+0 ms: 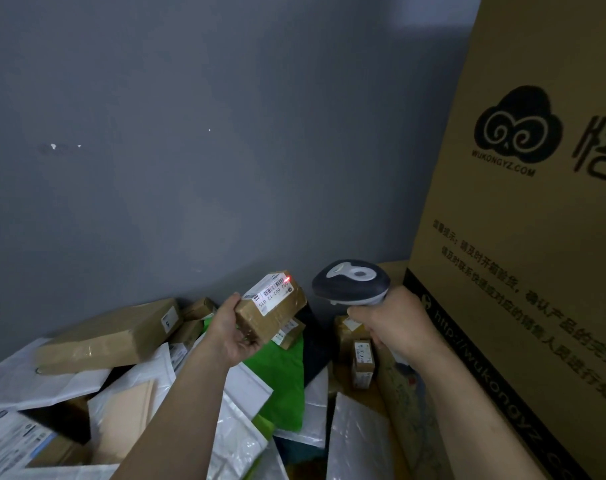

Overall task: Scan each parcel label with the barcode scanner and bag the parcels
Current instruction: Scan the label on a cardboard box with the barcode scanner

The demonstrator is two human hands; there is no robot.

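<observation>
The left grip [234, 329] grasps a small brown parcel [277, 315] from beneath, its white label [270, 289] turned upward. Just right of it, the right grip [391, 322] is clenched round the handle of the barcode scanner [350, 282], whose head points at the parcel. A red dot [287, 279] sits at the label's far corner, beside the bars, so this looks like the scanning step. The next move probably calls for a slight tilt to bring the beam across the barcode, then bagging. The pile of parcels [107, 337] lies below both grips.

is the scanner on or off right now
On: a red light spot glows at the edge of the white label on the small brown cardboard parcel, which the dark grey handheld scanner faces.
</observation>
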